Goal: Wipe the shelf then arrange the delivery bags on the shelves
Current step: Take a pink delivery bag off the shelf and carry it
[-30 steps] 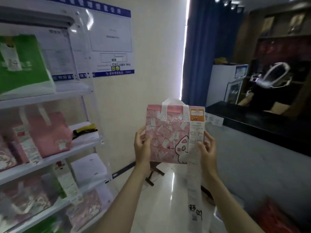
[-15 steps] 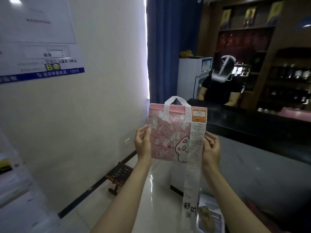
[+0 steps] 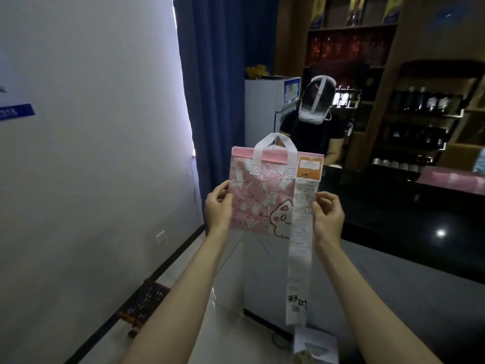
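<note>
head: one pink delivery bag (image 3: 262,195), two hands

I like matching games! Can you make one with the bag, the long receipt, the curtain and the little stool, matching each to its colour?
Things:
1. bag
2. receipt
3. curtain
4. stool

Colours:
A. dark blue
B. white with black print
C. pink
D. dark brown

Pairs: 1-C, 2-B, 3-A, 4-D.

The left hand and right hand hold the bag by its sides.
</note>
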Motion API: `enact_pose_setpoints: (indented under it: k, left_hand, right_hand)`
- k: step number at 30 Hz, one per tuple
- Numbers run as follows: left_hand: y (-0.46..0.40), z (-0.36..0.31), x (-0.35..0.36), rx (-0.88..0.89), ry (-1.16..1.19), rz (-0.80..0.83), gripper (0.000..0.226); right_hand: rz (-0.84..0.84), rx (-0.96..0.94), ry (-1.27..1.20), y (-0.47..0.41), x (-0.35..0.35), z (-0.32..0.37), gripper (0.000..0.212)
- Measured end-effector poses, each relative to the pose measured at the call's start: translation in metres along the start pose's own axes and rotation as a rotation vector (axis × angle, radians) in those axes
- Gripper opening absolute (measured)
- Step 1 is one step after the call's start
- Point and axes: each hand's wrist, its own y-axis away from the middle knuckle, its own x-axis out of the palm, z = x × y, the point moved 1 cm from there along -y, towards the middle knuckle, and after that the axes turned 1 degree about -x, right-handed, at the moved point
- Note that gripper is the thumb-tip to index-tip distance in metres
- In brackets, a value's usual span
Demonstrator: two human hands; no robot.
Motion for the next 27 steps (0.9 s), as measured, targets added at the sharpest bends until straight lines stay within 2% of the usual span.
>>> enact_pose_setpoints:
  k: [9,13,21,27]
  left_hand:
    - [-0.105,0.018,0.094,-0.121,0.060,-0.005,0.042]
    - [-0.144,0.033,0.124,-0.158,0.064,0.003,0.041]
    - [-0.201,0.063,0.158,-0.202,0.040,0.021,0.039]
    - [-0.223,0.075,0.167,-0.197,0.028,-0.026,0.039]
  right_hand:
    - [0.055,0.004,-0.001,-0.137,0.016,-0.056,0.021]
    - [0.096,0.012,0.011,-0.183,0.022,-0.075,0.019]
    - [0.164,0.077,-0.002,-0.230,0.032,-0.110,0.016]
    - [0.201,0.059,-0.018,-0.237,0.036,-0.123,0.013]
